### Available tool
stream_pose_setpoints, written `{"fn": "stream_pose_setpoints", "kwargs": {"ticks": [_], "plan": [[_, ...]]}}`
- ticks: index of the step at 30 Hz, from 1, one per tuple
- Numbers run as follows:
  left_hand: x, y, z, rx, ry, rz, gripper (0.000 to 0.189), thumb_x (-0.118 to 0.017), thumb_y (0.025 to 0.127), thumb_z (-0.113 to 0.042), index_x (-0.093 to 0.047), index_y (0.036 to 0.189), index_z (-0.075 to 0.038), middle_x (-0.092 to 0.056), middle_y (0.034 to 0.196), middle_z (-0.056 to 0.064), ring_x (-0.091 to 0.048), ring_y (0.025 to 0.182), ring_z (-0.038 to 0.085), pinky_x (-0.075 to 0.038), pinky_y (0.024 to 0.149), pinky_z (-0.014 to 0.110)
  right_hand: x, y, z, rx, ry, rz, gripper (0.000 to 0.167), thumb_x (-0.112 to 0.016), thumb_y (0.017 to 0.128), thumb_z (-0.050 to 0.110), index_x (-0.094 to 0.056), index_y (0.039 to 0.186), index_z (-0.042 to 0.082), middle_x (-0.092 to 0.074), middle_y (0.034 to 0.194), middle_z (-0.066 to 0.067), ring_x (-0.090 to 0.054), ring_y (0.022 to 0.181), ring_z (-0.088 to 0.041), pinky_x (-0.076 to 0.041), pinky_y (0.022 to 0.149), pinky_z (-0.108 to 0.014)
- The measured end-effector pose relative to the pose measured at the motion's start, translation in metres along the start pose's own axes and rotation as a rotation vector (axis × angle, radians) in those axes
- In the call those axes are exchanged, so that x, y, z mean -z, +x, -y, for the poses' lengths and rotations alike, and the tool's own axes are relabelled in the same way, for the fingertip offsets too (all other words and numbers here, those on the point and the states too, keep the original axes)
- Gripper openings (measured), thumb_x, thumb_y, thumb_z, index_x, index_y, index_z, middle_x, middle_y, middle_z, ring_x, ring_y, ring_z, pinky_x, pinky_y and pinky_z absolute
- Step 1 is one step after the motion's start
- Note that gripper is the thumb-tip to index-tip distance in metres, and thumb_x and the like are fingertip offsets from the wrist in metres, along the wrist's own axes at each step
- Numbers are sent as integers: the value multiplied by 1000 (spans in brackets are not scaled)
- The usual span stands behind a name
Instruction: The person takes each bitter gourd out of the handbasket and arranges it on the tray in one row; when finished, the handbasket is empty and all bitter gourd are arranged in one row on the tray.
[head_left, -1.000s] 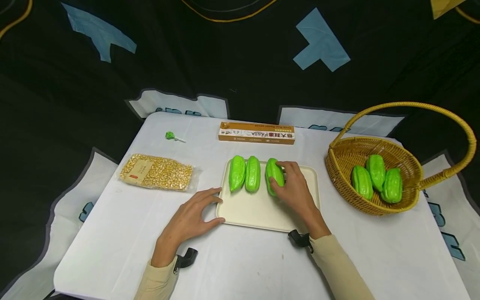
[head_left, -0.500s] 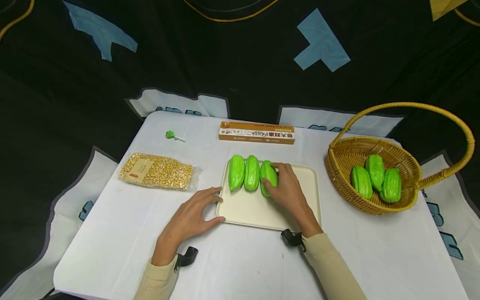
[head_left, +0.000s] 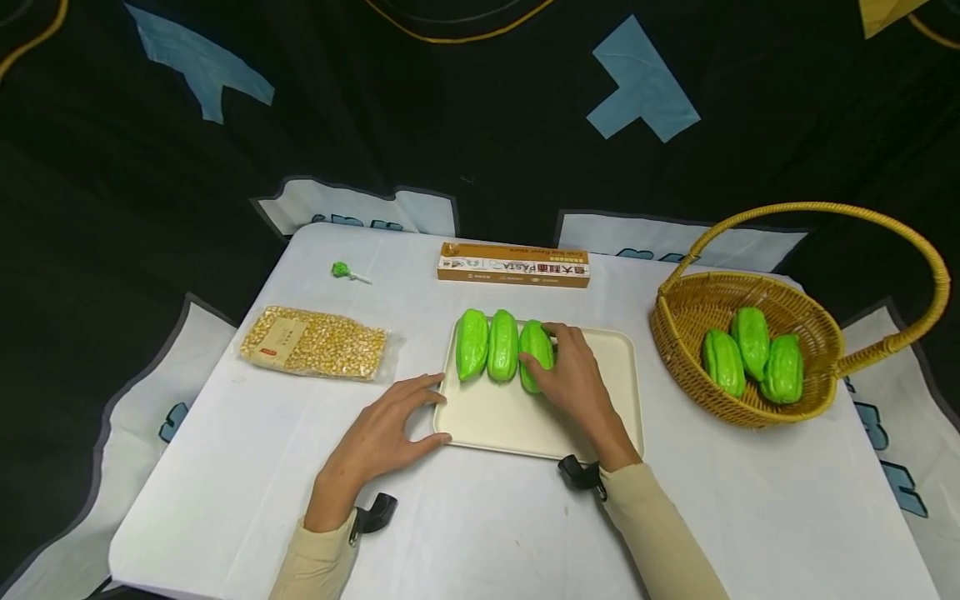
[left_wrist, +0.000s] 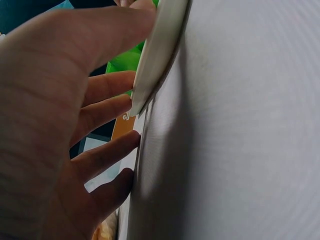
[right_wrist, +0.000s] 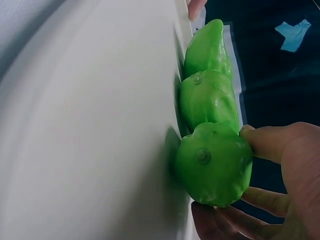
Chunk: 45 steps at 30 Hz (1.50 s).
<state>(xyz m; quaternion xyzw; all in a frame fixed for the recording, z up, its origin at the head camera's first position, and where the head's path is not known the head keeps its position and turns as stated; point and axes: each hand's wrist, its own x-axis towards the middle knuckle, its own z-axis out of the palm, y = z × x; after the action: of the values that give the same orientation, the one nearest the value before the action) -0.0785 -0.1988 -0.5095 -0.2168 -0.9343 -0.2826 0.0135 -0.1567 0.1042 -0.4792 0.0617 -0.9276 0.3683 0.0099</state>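
Three glossy green ribbed gourds lie side by side along the back left of a cream tray (head_left: 585,417). My right hand (head_left: 576,379) holds the rightmost gourd (head_left: 535,350), its thumb on the near left side and fingers over the far end. In the right wrist view this gourd (right_wrist: 212,165) sits tight against the middle gourd (right_wrist: 207,97), with the left gourd (right_wrist: 207,50) behind. My left hand (head_left: 378,433) rests at the tray's front left corner, fingers spread. Its thumb (left_wrist: 120,30) lies against the tray rim (left_wrist: 160,55) in the left wrist view, two fingertips at the edge.
On the right stands a wicker basket (head_left: 675,379) with a tall handle and three more green gourds (head_left: 750,342) inside. A pasta box (head_left: 513,265) lies behind the tray. Leftward are a bag of corn kernels (head_left: 322,342) and a green lollipop (head_left: 341,270), all on the white-covered table (head_left: 480,533).
My right hand has slid the rightmost gourd leftward on the tray, closing the gap to the middle one. It barely moves in the last half second. My left hand stays at the tray corner.
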Motion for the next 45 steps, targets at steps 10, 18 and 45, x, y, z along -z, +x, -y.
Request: {"fn": "stream_pose_setpoints", "kwargs": {"ticks": [10, 18, 45], "plan": [[-1, 0, 0, 3, 0, 2, 52, -90, 88, -46, -74, 128, -18, -54, 162, -1, -50, 150, 27, -46, 121, 51, 3, -1, -3, -18, -12, 13, 69, -79, 99, 39, -54, 151, 0, -58, 144, -25, -60, 132, -43, -53, 109, -58], [0, 1, -1, -1, 1, -1, 53, -90, 88, -47, -74, 128, -17, -54, 162, -1, -50, 150, 27, -47, 120, 51, 15, -9, -7, -35, -22, 22, 72, -76, 100, 45, -52, 153, 2, -59, 142, -22, -63, 121, -38, -56, 100, -55], [-1, 2, 0, -21, 43, -24, 54, -90, 86, -50, -74, 127, -19, -55, 161, -2, -53, 148, 26, -50, 116, 50, 97, -32, -41, 28, -18, -197, 53, -72, 105, 32, -62, 145, -2, -64, 139, -27, -67, 119, -44, -59, 98, -59]]}}
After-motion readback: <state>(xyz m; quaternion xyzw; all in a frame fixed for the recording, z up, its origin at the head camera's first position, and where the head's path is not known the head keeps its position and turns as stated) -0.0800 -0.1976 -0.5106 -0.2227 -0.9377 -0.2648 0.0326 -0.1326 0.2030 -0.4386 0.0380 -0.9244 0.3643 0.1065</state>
